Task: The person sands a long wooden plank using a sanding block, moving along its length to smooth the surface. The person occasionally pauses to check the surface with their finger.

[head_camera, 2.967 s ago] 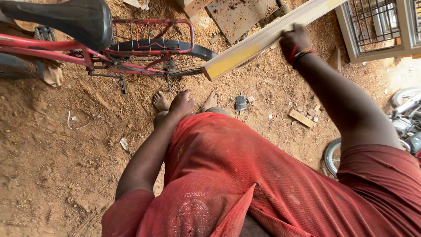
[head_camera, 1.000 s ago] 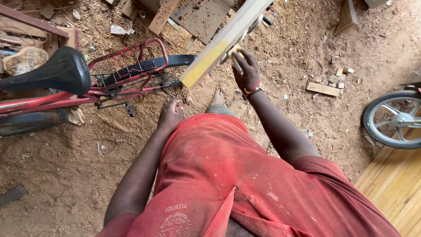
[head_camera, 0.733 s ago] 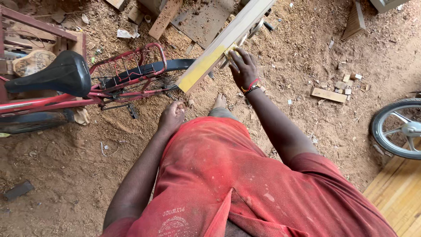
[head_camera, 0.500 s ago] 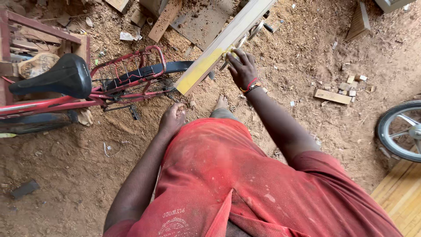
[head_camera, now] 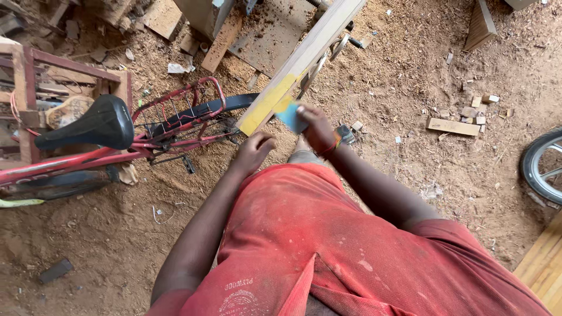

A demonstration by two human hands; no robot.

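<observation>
Right hand closed around a small flat blue piece, looks like sandpaper or a card, pinched between thumb and fingers. The blue piece sits at the lower yellow end of a long wooden plank, touching or just over its edge; cannot tell which. Plank slants up and away from the right hand toward the top of the view, its low end yellow-painted, the rest bare pale wood. A red band is on the right wrist.

Left hand loosely curled, fingers bent in, holding nothing that shows; it hangs just below the plank's yellow end, not touching it, near the right hand.

Left of the left hand: red bicycle with a black saddle and a red wire rear rack, rack close to the left hand. Beyond the bicycle, a reddish wooden frame. Past the plank, a flat dusty board on the ground. Right of the right hand, well apart: small wood offcuts on sawdust-covered dirt, and a wheel at the right edge. A small dark object lies just beside the right wrist. Person wears dusty red clothes.
</observation>
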